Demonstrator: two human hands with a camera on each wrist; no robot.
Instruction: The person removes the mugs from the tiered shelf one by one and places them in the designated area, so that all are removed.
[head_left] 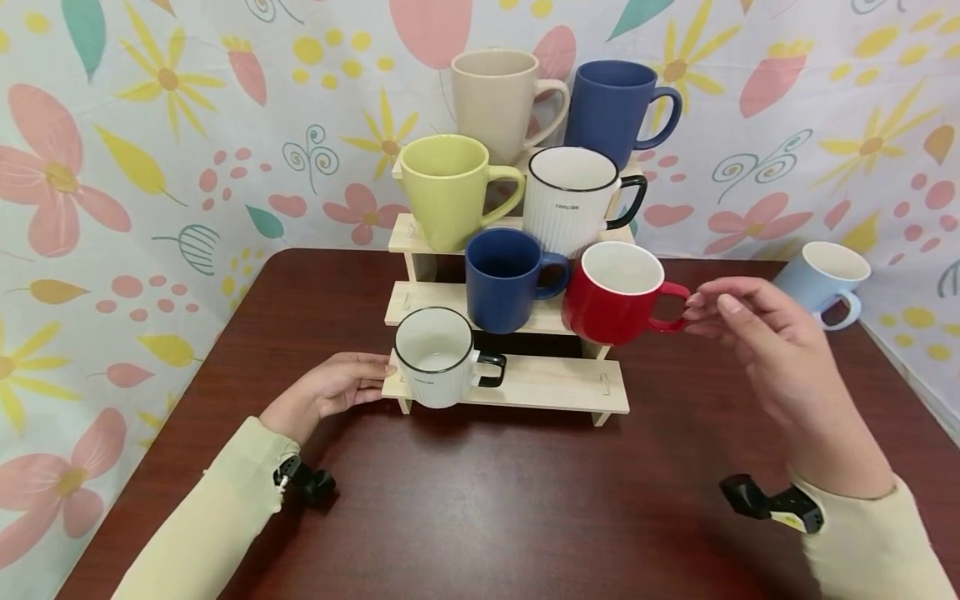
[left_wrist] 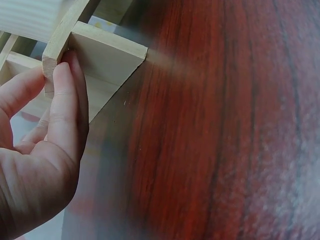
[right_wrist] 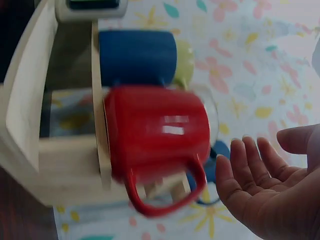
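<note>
With thumb and fingers, my left hand [head_left: 341,386] pinches the left end of the bottom step of a tiered wooden rack [head_left: 551,379]; the left wrist view shows the grip up close. A white mug [head_left: 431,367] with black rim and handle stands on that step beside the hand. On the step above, a red mug [head_left: 611,300] stands at the right end, its handle pointing right. My right hand [head_left: 765,333] is close to this handle. In the right wrist view its fingers [right_wrist: 242,162] are extended, apart from the mug, with nothing in them.
A navy mug [head_left: 501,287] stands left of the red one. Higher up are a yellow-green mug [head_left: 446,196], a white ribbed mug [head_left: 566,204], a beige mug [head_left: 491,108] and a blue mug [head_left: 607,112]. A light blue mug [head_left: 810,279] is at the table's right, partly behind my right hand.
</note>
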